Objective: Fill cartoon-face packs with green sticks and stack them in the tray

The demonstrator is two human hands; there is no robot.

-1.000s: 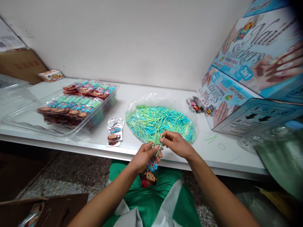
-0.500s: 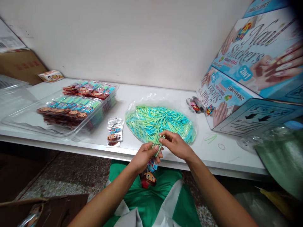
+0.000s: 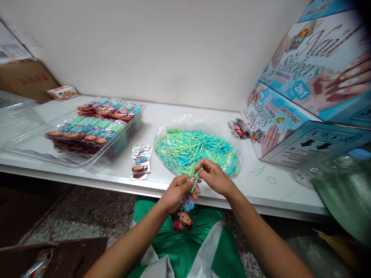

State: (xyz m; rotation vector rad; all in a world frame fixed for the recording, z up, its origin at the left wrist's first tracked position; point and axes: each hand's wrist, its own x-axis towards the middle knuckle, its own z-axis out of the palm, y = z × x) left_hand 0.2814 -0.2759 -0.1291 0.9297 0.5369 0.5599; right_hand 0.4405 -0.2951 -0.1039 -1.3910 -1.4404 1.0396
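My left hand (image 3: 180,190) is closed around a printed plastic packet (image 3: 184,219) with a cartoon face, which hangs below it over my lap. Green sticks (image 3: 192,170) rise from between the fingers of that same hand. Bent fingers of my right hand (image 3: 213,175) pinch at a green stick beside the bunch. Just beyond both hands lies a clear bag (image 3: 197,122) of loose green and blue sticks (image 3: 199,146). A small stack of flat printed packets (image 3: 140,162) rests to the left of this bag.
On the left, a clear plastic tray (image 3: 87,164) holds rows of filled packets (image 3: 87,131). Nail sticker boxes (image 3: 290,104) stand at the right, near a dark packet (image 3: 240,128) and a rubber band (image 3: 271,180). A plastic bottle (image 3: 304,173) lies at the far right.
The fingers of my right hand have shifted slightly at the bunch of sticks. The hanging packet has moved a little to the right and down.
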